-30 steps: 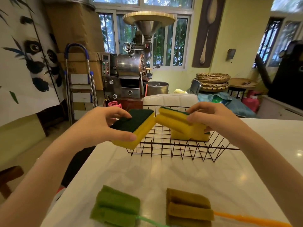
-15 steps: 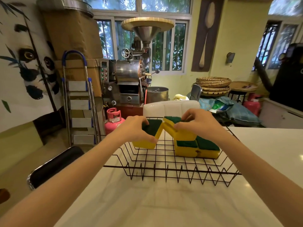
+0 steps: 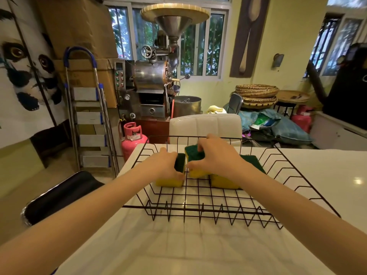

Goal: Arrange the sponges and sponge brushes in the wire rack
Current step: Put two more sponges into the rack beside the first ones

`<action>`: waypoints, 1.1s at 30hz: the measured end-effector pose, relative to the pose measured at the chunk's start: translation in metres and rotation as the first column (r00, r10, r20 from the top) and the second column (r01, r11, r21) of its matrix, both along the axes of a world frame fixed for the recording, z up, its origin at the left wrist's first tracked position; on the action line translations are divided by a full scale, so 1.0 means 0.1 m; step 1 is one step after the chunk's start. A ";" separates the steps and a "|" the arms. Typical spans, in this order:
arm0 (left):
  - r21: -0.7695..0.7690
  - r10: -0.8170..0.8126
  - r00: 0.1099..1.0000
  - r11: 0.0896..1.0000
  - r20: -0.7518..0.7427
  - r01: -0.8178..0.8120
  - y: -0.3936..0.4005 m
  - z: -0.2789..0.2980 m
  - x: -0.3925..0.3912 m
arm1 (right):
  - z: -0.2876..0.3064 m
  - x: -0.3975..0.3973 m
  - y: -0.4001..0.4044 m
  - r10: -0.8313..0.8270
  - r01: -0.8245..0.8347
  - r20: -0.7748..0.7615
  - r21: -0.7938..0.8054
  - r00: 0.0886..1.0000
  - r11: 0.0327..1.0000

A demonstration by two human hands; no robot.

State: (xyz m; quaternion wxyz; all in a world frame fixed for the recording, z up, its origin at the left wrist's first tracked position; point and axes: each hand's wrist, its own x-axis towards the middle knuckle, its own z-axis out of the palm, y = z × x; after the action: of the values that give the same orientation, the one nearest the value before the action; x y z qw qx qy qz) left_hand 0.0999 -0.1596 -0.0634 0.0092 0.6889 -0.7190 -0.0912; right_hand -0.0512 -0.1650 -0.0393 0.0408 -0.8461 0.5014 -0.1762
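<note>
A black wire rack (image 3: 200, 210) stands on the white table (image 3: 178, 247). Inside it, toward the far side, lie yellow sponges with dark green scouring tops. My left hand (image 3: 164, 163) grips the leftmost sponge (image 3: 169, 182), which rests on the rack floor. My right hand (image 3: 216, 157) holds a second sponge (image 3: 193, 155) just to its right, tilted up a little. A third sponge (image 3: 224, 182) lies under my right wrist with another green top (image 3: 252, 161) beside it. No sponge brushes are in view.
A white padded chair back (image 3: 205, 125) rises behind the table's far edge. A black chair (image 3: 59, 195) sits at the left. Beyond are a pink gas cylinder (image 3: 133, 138), a step ladder (image 3: 89, 116) and a metal roasting machine (image 3: 156, 80).
Both hands moved forward and down into the rack with their sponges, which now sit low on the rack floor. The view tilted up, so the sponge brushes at the near edge dropped out of sight.
</note>
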 end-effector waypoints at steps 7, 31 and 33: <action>-0.167 0.031 0.941 0.985 0.337 0.027 0.04 -0.09 -0.08 | -0.19 0.08 -0.07 0.057 -0.058 -0.085 -0.017 0.995 0.998; -0.185 -0.079 0.868 0.964 0.490 0.192 0.05 -0.16 -0.01 | -0.36 0.06 -0.03 0.092 -0.118 -0.368 -0.047 0.925 0.992; -0.184 -0.072 0.863 0.965 0.500 0.187 0.05 -0.17 -0.01 | -0.39 0.06 -0.03 0.087 -0.111 -0.348 -0.052 0.934 0.992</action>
State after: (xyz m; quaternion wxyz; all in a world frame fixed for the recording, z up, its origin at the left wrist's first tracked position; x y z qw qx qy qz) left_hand 0.0987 -0.1549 -0.0801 -0.1008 0.6336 -0.7484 0.1681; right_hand -0.0454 -0.1679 -0.0778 -0.0687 -0.8889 0.4510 -0.0407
